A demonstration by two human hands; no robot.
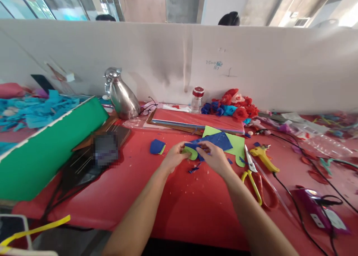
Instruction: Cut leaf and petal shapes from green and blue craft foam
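Observation:
My left hand [176,156] pinches a light green cut-out piece [192,154] with a rounded end, in the middle of the red table. Close beside it, my right hand [214,157] has its fingertips closed on a dark blue piece [190,146] that lies against the green one. Both look like thin sheet material, paper or felt. Behind my right hand, a larger blue sheet [223,141] overlaps a light green sheet [238,146]. A small blue and green stack of cut pieces [157,147] lies left of my left hand. Blue scraps [194,169] lie below my fingers.
Scissors [251,166] with red and yellow handles and a yellow glue gun [264,157] with its cord lie right. Behind stand a stack of coloured sheets [192,120], a glass jar [197,99], a metal jug [123,97] and fabric flowers [237,105]. A green box wall [50,151] is left.

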